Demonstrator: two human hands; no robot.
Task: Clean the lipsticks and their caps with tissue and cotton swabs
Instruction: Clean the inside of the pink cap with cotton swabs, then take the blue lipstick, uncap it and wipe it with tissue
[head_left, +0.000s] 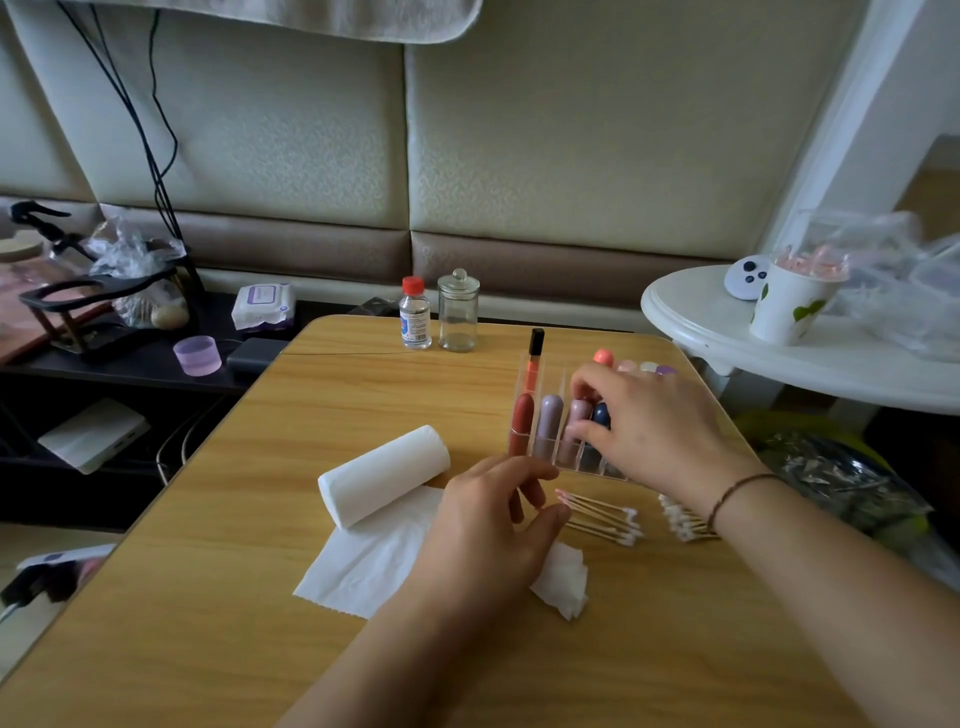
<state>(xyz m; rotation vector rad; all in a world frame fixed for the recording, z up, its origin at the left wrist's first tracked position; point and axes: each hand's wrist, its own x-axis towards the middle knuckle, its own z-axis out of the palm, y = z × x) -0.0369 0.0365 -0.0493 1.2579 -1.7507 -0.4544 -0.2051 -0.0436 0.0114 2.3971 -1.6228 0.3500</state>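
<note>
A tissue roll (383, 474) is laid on the wooden surface (208, 597), a loose sheet (363, 561) beneath it. The left hand (488, 540) is held released above the sheet, nothing grasped. Cotton swabs (602, 517) are scattered below a clear organiser (540, 410) of lipsticks, where a pink lipstick (581, 415) is pinched in the right hand's (654, 431) grip.

Honey-yellow wood grain on the table (363, 395); white tissue roll (383, 475); red cap on the bottle (414, 313); lilac cup (197, 355); green leaves on the paper cup (789, 306).

Capped lipsticks (550, 415) upright in clear organizer (540, 457)
</note>
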